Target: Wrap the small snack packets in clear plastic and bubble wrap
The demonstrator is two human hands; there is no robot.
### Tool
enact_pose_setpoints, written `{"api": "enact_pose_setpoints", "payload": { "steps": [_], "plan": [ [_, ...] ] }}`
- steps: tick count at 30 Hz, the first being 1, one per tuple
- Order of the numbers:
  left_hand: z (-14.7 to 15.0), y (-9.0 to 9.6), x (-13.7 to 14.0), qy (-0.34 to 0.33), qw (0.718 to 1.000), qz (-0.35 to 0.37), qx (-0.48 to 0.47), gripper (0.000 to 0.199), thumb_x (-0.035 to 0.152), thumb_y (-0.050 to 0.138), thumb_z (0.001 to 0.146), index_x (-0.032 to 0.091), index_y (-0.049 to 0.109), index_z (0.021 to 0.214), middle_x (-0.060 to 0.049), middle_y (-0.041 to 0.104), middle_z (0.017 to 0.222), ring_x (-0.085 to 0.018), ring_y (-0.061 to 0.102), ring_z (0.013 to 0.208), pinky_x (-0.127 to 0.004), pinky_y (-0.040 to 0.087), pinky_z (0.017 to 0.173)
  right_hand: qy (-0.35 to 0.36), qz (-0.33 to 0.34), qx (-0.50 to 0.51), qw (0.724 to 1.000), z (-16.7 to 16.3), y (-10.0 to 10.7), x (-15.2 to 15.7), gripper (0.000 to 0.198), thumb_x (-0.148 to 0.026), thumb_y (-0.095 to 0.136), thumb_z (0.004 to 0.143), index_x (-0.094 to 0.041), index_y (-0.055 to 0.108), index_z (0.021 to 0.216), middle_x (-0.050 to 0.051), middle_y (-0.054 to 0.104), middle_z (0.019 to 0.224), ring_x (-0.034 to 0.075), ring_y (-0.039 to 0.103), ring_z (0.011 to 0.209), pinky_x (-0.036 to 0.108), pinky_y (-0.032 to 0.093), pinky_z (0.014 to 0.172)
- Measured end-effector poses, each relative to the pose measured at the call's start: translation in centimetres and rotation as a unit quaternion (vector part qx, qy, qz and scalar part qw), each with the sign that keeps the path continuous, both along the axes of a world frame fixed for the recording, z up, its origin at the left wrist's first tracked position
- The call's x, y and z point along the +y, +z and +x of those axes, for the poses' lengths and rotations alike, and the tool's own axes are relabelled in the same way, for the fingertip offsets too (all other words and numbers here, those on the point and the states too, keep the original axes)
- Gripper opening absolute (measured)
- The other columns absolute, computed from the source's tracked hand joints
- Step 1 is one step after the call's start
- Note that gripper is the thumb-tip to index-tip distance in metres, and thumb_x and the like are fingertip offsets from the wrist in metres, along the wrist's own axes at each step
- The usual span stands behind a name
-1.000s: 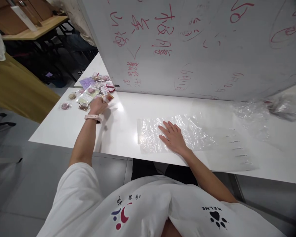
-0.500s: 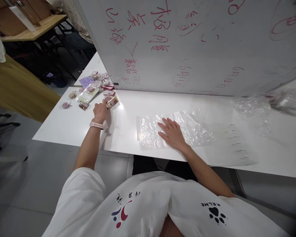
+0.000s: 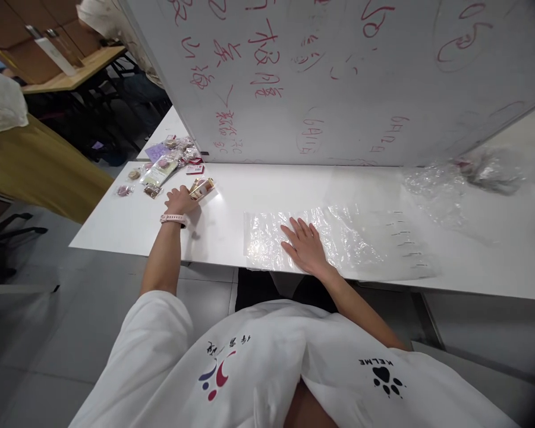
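My left hand (image 3: 181, 200), with a pale pink wristband, is at the left part of the white table. Its fingers are bent, and thumb and forefinger close on the near end of a small gold-and-brown packet (image 3: 202, 188). The fingertips are partly hidden. My right hand (image 3: 306, 245) lies flat with spread fingers on a clear plastic bag (image 3: 267, 235), stretched out along the table's near edge. Just beyond the held packet lies a small red-and-white packet (image 3: 195, 169). A brown packet (image 3: 152, 191) is left of my left hand.
Several small wrapped packets are heaped around a green-and-white bag (image 3: 159, 172) by the whiteboard's lower left corner. The whiteboard (image 3: 330, 107) stands along the table's back. Crumpled clear plastic (image 3: 446, 187) lies at right. A person in a mustard skirt (image 3: 66, 172) is at left.
The view has shifted slightly. The gold-and-brown packet has moved a little right relative to the whiteboard corner, with my left hand still at it. My right hand stays flat on the bag.
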State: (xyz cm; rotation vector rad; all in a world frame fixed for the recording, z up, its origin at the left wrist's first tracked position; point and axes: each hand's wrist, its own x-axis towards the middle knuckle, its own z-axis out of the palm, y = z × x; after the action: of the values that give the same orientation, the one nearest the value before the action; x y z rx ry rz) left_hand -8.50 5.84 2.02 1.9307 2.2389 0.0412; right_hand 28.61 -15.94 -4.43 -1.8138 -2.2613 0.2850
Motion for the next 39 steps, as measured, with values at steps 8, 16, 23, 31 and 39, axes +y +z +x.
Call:
{"api": "enact_pose_setpoints", "payload": {
  "steps": [8, 16, 23, 31, 39],
  "plan": [
    [2.1, 3.8, -3.5, 0.062, 0.989, -0.03, -0.132, 0.064, 0.015, 0.079, 0.072, 0.012, 0.038, 0.121, -0.014, 0.065, 0.104, -0.029, 0.064, 0.1, -0.035, 0.051, 0.077, -0.002, -0.003, 0.015, 1.0, 0.6, 0.0, -0.3, 0.062, -0.055, 0.021, 0.105, -0.025, 0.038, 0.157, 0.005, 0.022, 0.167, 0.027, 0.014, 0.155, 0.052, 0.013, 0.126],
    [13.4, 3.1, -11.4, -0.147, 0.908, -0.051, -0.39, 0.068, 0.008, 0.07, 0.067, 0.02, 0.048, 0.13, -0.011, 0.068, 0.11, -0.023, 0.067, 0.089, -0.03, 0.05, 0.065, -0.041, 0.014, 0.168, 0.985, 1.1, 0.1, 0.7, 0.061, -0.047, 0.027, 0.104, -0.017, 0.033, 0.157, 0.01, 0.035, 0.161, 0.026, 0.026, 0.152, 0.051, 0.022, 0.124],
    [16.2, 2.8, -10.1, -0.209, 0.87, -0.139, -0.424, 0.033, 0.014, 0.061, 0.067, 0.015, 0.066, 0.1, -0.007, 0.068, 0.089, -0.018, 0.059, 0.075, -0.028, 0.043, 0.061, -0.145, 0.046, 0.413, 0.898, 1.7, 0.1, 0.7, 0.058, -0.056, 0.029, 0.103, -0.028, 0.037, 0.153, 0.009, 0.046, 0.153, 0.026, 0.045, 0.14, 0.051, 0.038, 0.116],
    [20.9, 0.6, -12.3, -0.436, 0.882, -0.097, -0.151, 0.043, 0.027, 0.07, 0.075, 0.018, 0.062, 0.116, -0.011, 0.067, 0.111, -0.029, 0.06, 0.1, -0.039, 0.047, 0.083, -0.182, 0.096, 0.482, 0.851, 2.8, 0.4, 0.3, 0.056, -0.058, 0.042, 0.1, -0.033, 0.042, 0.15, 0.008, 0.045, 0.153, 0.025, 0.049, 0.135, 0.046, 0.049, 0.107],
    [20.6, -1.9, -12.9, -0.509, 0.851, 0.015, -0.131, 0.04, 0.033, 0.059, 0.095, 0.025, 0.056, 0.134, -0.01, 0.063, 0.129, -0.027, 0.054, 0.117, -0.041, 0.043, 0.094, -0.078, 0.12, 0.224, 0.964, 3.1, 0.3, -0.5, 0.04, -0.046, 0.047, 0.1, -0.026, 0.065, 0.131, 0.008, 0.064, 0.131, 0.029, 0.051, 0.123, 0.049, 0.046, 0.104]
  ]
}}
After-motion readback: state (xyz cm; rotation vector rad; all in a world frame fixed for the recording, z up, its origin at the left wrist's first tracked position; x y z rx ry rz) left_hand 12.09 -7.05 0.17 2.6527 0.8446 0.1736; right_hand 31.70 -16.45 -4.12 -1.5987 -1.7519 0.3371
